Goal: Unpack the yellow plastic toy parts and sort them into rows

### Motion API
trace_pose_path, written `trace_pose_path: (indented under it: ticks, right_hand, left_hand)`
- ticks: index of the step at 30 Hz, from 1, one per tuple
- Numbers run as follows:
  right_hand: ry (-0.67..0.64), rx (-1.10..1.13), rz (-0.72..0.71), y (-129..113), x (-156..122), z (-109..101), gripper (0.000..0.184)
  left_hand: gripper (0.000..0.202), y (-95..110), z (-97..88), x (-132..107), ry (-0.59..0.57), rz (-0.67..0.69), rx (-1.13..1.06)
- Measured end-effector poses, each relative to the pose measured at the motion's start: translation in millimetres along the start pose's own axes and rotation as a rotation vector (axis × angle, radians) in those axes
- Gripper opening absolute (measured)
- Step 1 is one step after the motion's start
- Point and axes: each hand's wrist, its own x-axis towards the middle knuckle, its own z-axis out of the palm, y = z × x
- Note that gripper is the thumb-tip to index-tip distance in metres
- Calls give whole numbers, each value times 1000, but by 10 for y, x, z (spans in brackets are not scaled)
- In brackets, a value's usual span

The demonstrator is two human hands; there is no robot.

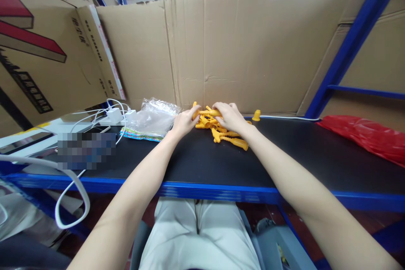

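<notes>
Pale trousers [198, 240] fill bottom centre; mid-frame, left hand [185, 121] and right hand [230, 116] clasp a yellow piece [209, 112], likely light and stiff, best held by its ends.

Bright — white glare upper right

A black tabletop [202, 164] is edged in front with blue metal [221, 191]. Yellow plastic pieces [217, 135] are heaped near its middle. One small yellow cup-shaped piece [256, 115] is set apart, to the right. Clear plastic bags [152, 120] are laid to the left, and white plugs [114, 115] are bunched beside them. A red plastic bag [368, 137] is spread at the far right.
</notes>
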Motion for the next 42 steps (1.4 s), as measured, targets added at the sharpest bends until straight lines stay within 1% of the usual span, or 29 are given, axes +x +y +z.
trace_pose_path:
  ticks: [6,10,14,18,22,25,28,31,34,37,40,42]
  right_hand:
    - [-44,-34,15,25,-8,81,30]
    - [-48,-60,-12,42,-17,66,26]
    - [1,-87,-24,55,-15,29,23]
    - [38,-99,-16,71,-13,18,24]
    - [18,-87,-23,86,-20,32,22]
    - [0,-68,-47,80,-23,49,24]
    - [-20,-86,-53,63,-19,55,26]
    - [-17,-114,-60,53,-14,41,23]
    - [7,-127,-53,67,-13,17,20]
    - [55,-132,-13,119,-15,-1,18]
    - [152,-122,71,232,-19,-1,17]
    - [240,-111,165,355,-32,3,19]
  left_hand:
    - [39,-29,-13,-5,0,2,13]
    - [38,-26,-6,-7,-35,-29,34]
    - [38,2,-6,-10,-49,-58,56]
    - [36,23,-16,-11,-74,-94,70]
    - [36,3,-25,-15,-80,-112,83]
    - [36,-28,-32,-19,-77,-112,84]
    - [36,-43,-32,-17,-83,-114,78]
    - [36,-43,-20,-11,-84,-124,71]
    - [35,-58,-7,-7,-73,-131,64]
    - [35,-109,-3,-8,-50,-149,46]
    - [35,-171,2,-7,-31,-196,44]
    - [35,-201,10,-6,-22,-231,57]
